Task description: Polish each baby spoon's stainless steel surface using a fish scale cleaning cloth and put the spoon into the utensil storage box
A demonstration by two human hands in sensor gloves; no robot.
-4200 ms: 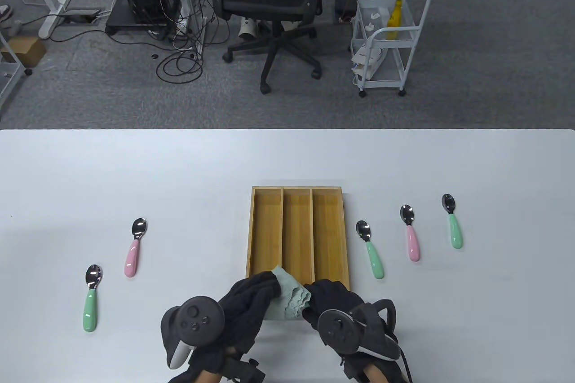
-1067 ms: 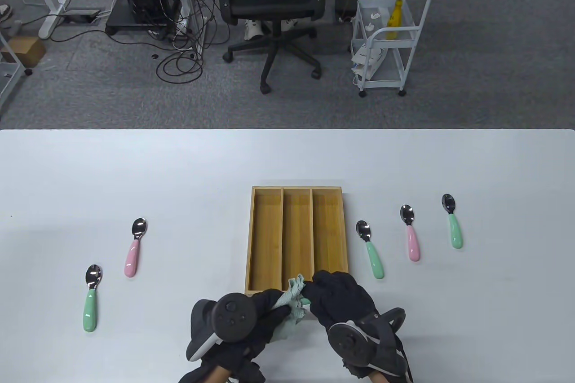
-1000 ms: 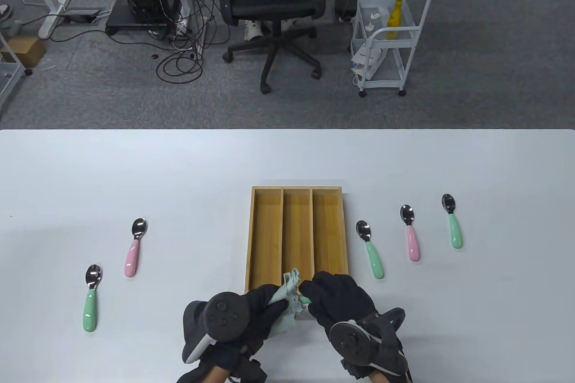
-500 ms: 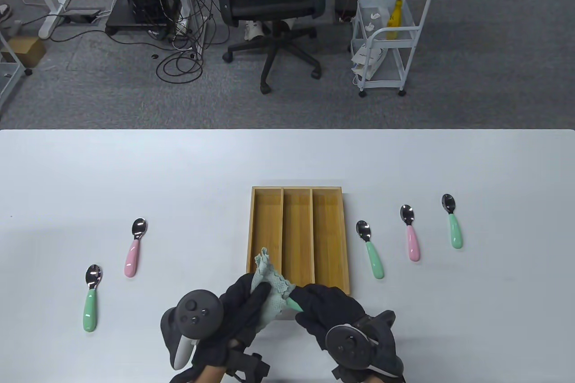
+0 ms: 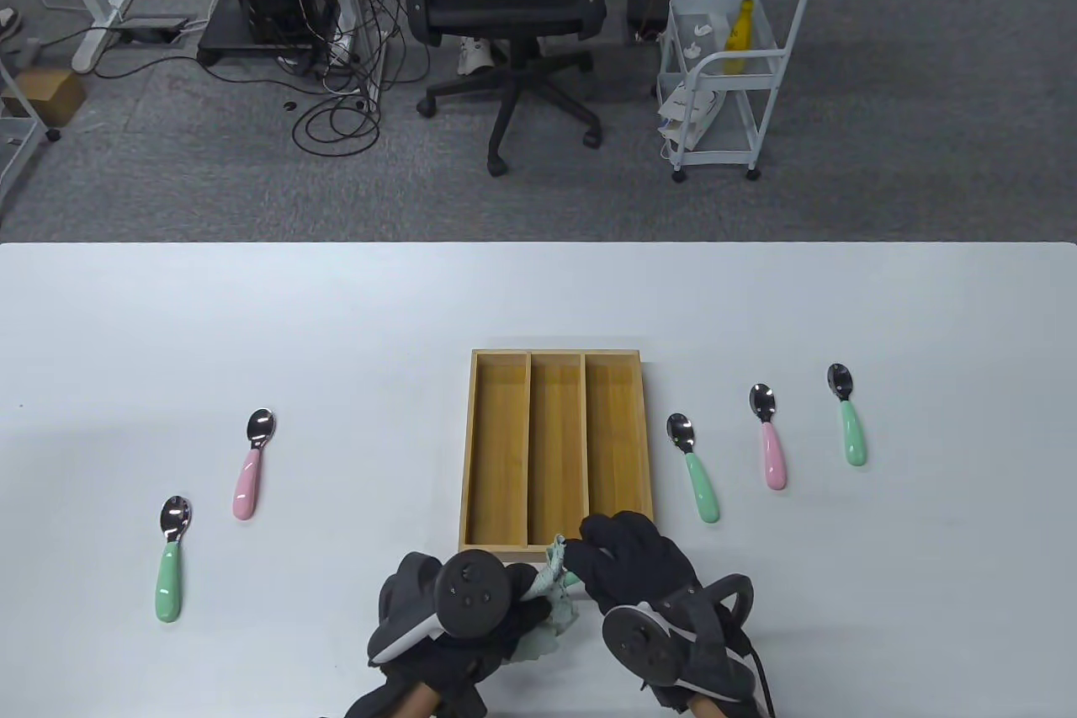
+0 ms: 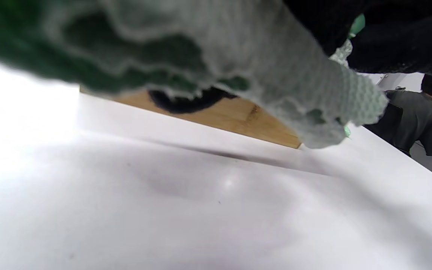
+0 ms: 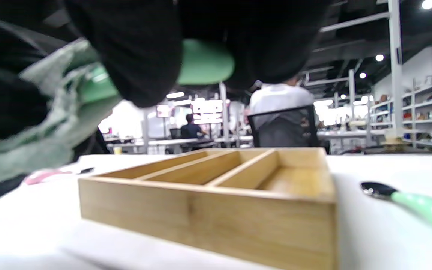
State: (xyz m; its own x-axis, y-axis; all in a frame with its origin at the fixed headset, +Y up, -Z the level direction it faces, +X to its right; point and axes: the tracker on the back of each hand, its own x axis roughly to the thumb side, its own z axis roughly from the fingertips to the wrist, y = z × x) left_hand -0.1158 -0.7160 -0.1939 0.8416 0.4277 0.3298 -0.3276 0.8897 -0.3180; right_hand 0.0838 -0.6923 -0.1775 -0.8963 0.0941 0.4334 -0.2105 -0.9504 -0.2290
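Left hand (image 5: 471, 608) clutches the cleaning cloth (image 5: 551, 583); right hand (image 5: 631, 562) grips a green-handled spoon (image 7: 201, 62), bowl wrapped in cloth. Both at the storage box (image 5: 555, 449) near edge. Five spoons lie on the desk (image 5: 336, 314).

Our grey-carpeted office beyond the table

We see a black office chair (image 5: 505, 2), a white trolley (image 5: 730, 70) and tangled cables (image 5: 336, 112).

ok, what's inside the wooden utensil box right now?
Nothing visible: all three compartments of the utensil box show bare wood. The right hand and cloth cover its near edge, so that strip is hidden. The green-handled spoon is in the right hand, outside the box.
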